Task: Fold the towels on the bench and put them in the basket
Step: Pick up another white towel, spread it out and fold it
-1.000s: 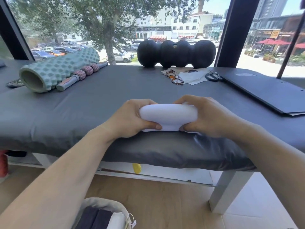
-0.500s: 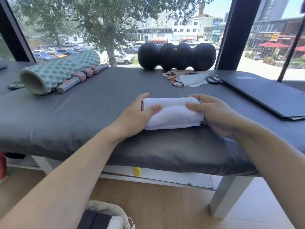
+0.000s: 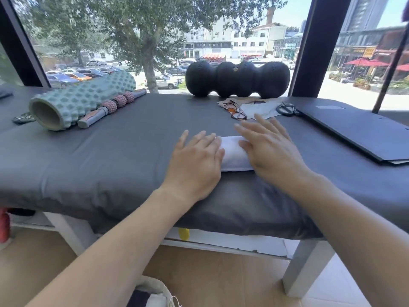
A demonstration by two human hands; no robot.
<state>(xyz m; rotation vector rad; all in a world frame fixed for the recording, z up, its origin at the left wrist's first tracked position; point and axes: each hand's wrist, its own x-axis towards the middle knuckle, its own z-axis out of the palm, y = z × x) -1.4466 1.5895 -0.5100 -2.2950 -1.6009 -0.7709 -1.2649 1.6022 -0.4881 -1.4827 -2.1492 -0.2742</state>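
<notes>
While the folded towel (image 3: 232,155) lies on the bench (image 3: 110,156), both hands, left hand (image 3: 195,160) and right hand (image 3: 269,149), rest flat, fingers spread

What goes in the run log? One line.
stage: flattening | towel: folded, on bench | left hand: open, on towel | right hand: open, on towel

No text, label or number can be read here. The street signboards (image 3: 358,50) outside the window, far beyond and to the right of the hands, carry marks too small and blurred to make out. A small round emblem (image 3: 236,68) sits on the black roller (image 3: 238,79) beyond the hands, but its content cannot be told.
</notes>
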